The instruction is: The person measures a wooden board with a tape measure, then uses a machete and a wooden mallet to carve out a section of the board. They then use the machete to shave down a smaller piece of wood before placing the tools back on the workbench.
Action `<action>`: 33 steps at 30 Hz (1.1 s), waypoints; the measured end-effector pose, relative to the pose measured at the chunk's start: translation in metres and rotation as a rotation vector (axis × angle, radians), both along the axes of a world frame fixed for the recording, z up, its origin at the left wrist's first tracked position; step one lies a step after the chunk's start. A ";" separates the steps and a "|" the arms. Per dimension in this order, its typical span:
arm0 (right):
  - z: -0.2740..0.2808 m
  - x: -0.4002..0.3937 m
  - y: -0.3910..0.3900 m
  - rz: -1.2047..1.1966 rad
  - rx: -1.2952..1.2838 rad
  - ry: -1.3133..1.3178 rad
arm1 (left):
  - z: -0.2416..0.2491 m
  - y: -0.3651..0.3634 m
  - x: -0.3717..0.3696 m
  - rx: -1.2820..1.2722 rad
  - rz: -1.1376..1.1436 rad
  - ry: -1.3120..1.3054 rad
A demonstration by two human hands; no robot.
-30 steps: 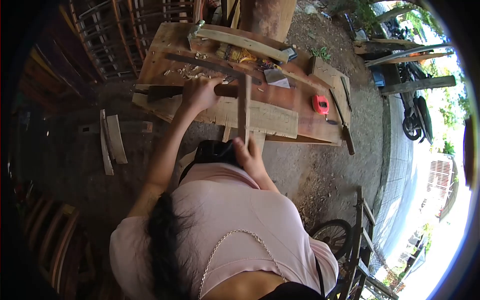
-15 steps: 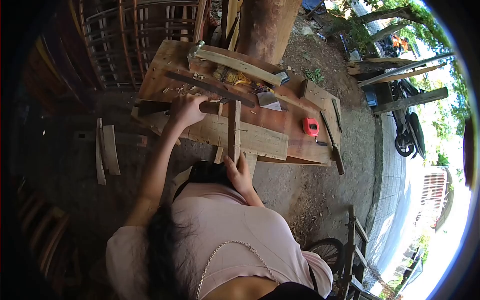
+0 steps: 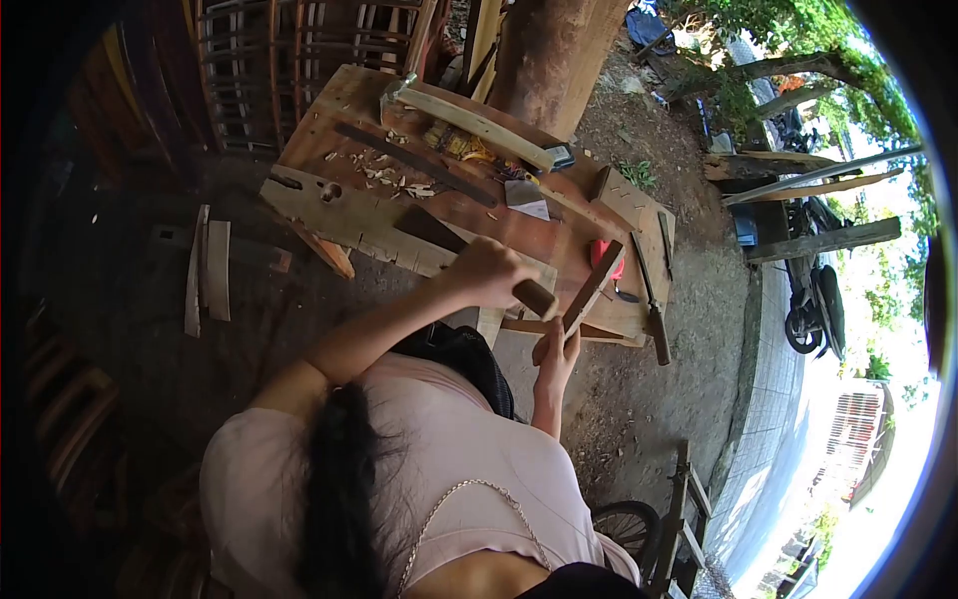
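Note:
My left hand is wrapped around the wooden handle of a tool with a broad dark blade. The blade points left over the light plank, and the handle's end juts out on the right. In my right hand is a narrow strip of wood, gripped near its lower end and tilted up to the right. The strip's upper part partly hides a red tape measure on the workbench. The two hands are close together at the bench's near edge.
On the bench lie a hammer, a dark flat metal bar, a folded paper, wood shavings and a long wooden-handled tool. A tree trunk stands behind. Loose wood strips lie at left.
Both hands have moved right and toward my body. The bladed tool has moved right along the plank; the wood strip has gone from nearly upright to tilted rightward. The view has shifted slightly.

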State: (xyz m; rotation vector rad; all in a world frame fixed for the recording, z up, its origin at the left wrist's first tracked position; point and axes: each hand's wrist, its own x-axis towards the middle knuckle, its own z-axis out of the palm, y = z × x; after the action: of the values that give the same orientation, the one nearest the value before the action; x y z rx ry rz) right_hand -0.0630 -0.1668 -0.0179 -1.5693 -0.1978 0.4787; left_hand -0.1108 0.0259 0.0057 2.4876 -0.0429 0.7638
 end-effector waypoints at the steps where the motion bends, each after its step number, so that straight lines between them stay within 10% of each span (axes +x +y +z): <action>1: -0.003 0.005 -0.010 -0.025 0.023 -0.010 | 0.000 -0.019 0.007 -0.005 -0.045 0.021; 14: 0.083 0.053 -0.118 -0.850 -0.011 -0.443 | -0.009 -0.098 0.039 -0.101 -0.040 0.246; 18: 0.042 0.009 -0.082 -0.624 0.169 -0.479 | -0.022 -0.092 0.046 -0.129 0.042 0.249; 23: -0.015 -0.021 -0.115 0.046 -0.325 -0.305 | -0.014 -0.049 0.039 -0.097 0.178 0.279; 29: 0.012 0.006 -0.087 -0.366 0.456 -0.319 | -0.021 -0.023 0.024 -0.115 0.255 0.198; 33: -0.025 -0.043 -0.064 -0.004 0.087 -0.014 | -0.029 -0.010 0.020 -0.049 0.336 0.273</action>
State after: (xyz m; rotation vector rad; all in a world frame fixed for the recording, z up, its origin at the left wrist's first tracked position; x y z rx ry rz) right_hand -0.1060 -0.2306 -0.0426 -1.4878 -0.2233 0.4499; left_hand -0.0906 0.0163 -0.0231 2.5603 0.4965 0.5377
